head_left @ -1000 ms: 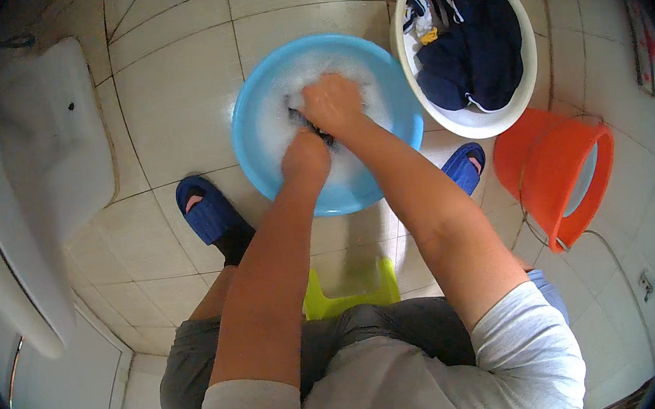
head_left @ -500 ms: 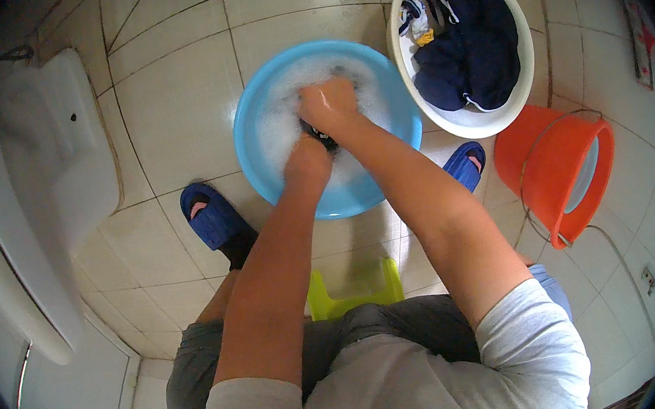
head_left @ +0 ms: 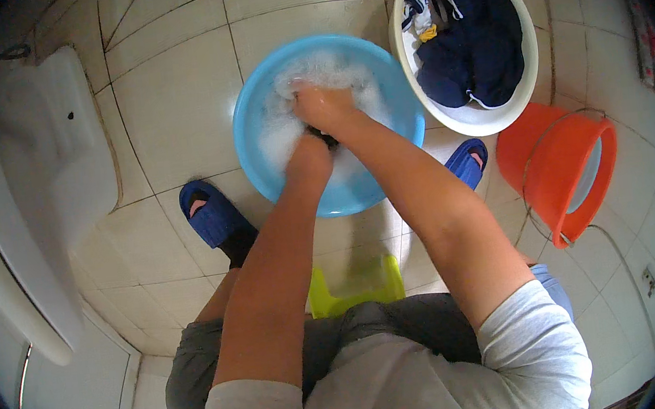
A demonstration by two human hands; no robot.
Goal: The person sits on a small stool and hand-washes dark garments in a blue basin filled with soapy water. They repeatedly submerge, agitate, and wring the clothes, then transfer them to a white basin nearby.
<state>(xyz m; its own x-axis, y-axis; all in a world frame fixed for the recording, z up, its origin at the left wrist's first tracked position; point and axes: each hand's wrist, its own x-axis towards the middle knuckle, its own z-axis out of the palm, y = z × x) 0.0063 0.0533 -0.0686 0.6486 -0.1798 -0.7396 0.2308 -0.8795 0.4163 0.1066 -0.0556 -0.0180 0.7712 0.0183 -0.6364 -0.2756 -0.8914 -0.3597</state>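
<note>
The right hand [head_left: 323, 107] is closing over a dark garment [head_left: 327, 136] in the suds, the left hand [head_left: 308, 161] gripping the same cloth just below it. Both are sitting inside the blue basin [head_left: 259, 164]. Beyond the right hand a white basin [head_left: 494, 119] is holding navy clothes [head_left: 470, 38], an orange bucket [head_left: 559, 164] lying further right

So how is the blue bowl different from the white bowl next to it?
The blue basin holds foamy, soapy water, while the white basin holds a heap of dark clothes and shows no foam. Both hands, the left hand and the right hand, are in the blue basin; no hand touches the white one. Both are round and sit on the tiled floor.
</note>
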